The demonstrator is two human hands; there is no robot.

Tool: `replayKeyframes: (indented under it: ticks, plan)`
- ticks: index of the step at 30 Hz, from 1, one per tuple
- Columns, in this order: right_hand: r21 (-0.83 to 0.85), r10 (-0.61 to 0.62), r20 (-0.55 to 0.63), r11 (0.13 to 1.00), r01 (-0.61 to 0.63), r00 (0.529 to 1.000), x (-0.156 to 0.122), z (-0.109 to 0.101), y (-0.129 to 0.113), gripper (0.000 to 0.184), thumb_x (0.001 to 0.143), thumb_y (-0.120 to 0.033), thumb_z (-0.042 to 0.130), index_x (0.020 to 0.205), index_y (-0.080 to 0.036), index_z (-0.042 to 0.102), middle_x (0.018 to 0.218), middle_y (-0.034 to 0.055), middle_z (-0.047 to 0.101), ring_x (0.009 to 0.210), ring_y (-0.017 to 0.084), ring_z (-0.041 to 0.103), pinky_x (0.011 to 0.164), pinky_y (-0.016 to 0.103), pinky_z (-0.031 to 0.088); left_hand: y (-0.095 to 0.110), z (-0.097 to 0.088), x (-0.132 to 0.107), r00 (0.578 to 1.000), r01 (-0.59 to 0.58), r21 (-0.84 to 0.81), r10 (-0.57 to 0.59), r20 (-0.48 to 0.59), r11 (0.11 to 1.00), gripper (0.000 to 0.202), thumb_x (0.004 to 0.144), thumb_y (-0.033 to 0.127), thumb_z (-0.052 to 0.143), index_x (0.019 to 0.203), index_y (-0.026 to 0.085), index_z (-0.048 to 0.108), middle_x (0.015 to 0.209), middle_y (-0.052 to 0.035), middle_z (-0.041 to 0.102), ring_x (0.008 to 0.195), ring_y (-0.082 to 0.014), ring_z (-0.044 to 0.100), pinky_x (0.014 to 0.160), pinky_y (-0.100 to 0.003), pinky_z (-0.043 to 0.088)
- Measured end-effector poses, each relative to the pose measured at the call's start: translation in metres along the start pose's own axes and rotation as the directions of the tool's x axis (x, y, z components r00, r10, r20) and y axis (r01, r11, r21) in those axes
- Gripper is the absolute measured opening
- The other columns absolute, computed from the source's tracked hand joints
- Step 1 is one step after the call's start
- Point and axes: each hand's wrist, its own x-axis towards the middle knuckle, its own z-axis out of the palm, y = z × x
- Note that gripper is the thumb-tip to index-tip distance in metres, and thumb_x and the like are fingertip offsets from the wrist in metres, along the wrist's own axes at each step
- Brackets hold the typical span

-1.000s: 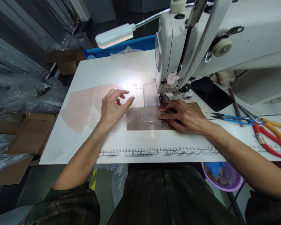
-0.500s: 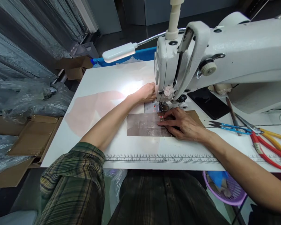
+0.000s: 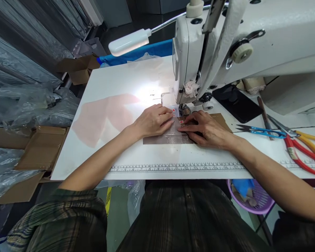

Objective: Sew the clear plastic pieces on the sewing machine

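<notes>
White table (image 3: pixel 112 84), centre frame: left hand (image 3: pixel 152 120) back from sewing machine (image 3: pixel 265 52), fingers flat on brown fabric (image 3: pixel 170 139); right hand (image 3: pixel 206 130) unmoved, fingers flat, pressing same fabric.

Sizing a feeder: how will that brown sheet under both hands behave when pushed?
Likely thin and floppy: the brown sheet lies dead flat on the table. Its glossy face suggests it slides easily. Probably light: left hand and right hand both pin it.

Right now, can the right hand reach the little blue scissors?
Probably yes. The little blue scissors lie on the table just right of the right hand, with only bare table between. That hand presses the brown piece, though.
</notes>
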Motion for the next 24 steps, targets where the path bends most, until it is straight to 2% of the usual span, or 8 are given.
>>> replayKeyframes:
  ticks: [4,8,15,24]
  plan:
    - [-0.004,0.019,-0.006,1.0,-0.019,1.0,0.0,-0.001,-0.001,0.033,0.093,-0.021,0.055,0.117,-0.03,0.077,0.117,0.0118,0.066,0.11,0.028,0.057,0.097,0.05,0.049,0.006,0.001,0.005,0.982,0.006,0.105,-0.025,0.186,0.994,0.036,0.102,0.032,0.045,0.117,0.012,0.071,0.126,-0.0138,0.07,0.095,-0.0244,0.064,0.082,-0.041,0.05]
    - [0.005,0.032,-0.028,0.999,-0.032,0.999,0.001,-0.002,0.0,0.032,0.094,-0.021,0.054,0.114,-0.029,0.078,0.112,0.0112,0.067,0.107,0.026,0.059,0.096,0.048,0.052,0.004,0.003,0.014,0.961,0.024,0.139,-0.061,0.269,0.99,0.04,0.104,0.029,0.04,0.127,0.012,0.067,0.138,-0.013,0.065,0.102,-0.0272,0.061,0.084,-0.042,0.044]
    - [0.017,0.04,-0.055,0.999,-0.039,0.998,0.001,-0.002,0.004,0.032,0.093,-0.022,0.054,0.114,-0.025,0.078,0.11,0.0125,0.067,0.104,0.025,0.061,0.093,0.046,0.056,0.003,0.004,0.017,0.957,0.091,0.058,-0.104,0.272,0.994,0.043,0.104,0.032,0.037,0.133,0.013,0.063,0.144,-0.0111,0.061,0.107,-0.0288,0.056,0.088,-0.043,0.04]
    - [0.014,0.044,-0.05,0.999,-0.043,0.998,0.001,0.0,0.002,0.031,0.093,-0.022,0.055,0.115,-0.026,0.078,0.111,0.0124,0.065,0.107,0.027,0.059,0.096,0.049,0.054,-0.001,0.004,0.01,0.964,0.066,0.041,-0.074,0.255,0.997,0.047,0.102,0.037,0.042,0.139,0.013,0.059,0.148,-0.0117,0.057,0.111,-0.0319,0.054,0.09,-0.046,0.038]
